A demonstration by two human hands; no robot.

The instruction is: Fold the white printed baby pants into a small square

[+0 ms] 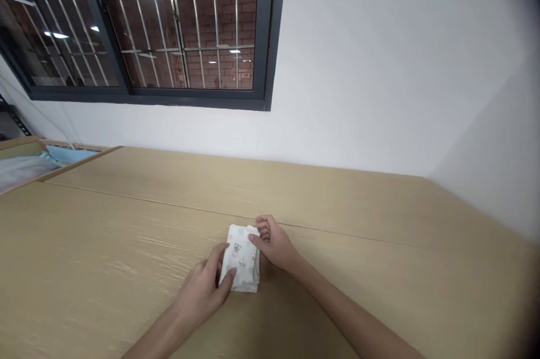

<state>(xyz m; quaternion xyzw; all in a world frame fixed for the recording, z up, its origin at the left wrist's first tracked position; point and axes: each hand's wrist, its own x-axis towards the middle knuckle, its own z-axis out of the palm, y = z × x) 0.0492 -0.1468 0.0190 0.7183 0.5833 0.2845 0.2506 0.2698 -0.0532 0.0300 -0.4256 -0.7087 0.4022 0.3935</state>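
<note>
A small folded white cloth [242, 260] with a faint print of little figures rests on the tan surface, its layers showing along the right and bottom edges. My left hand [206, 283] grips its left side, thumb on the lower part and index finger at the upper left edge. At the upper right corner, my right hand [274, 243] pinches the cloth, with the thumb on top and the other fingers curled beside and behind it. The fingertips under the cloth are hidden.
The wide tan tabletop [126, 235] has a seam running across it and meets a white wall [358, 66] at the back. A wooden-edged box [80, 165] with pale blue and white fabric stands at the far left. Above is a barred window [189, 27].
</note>
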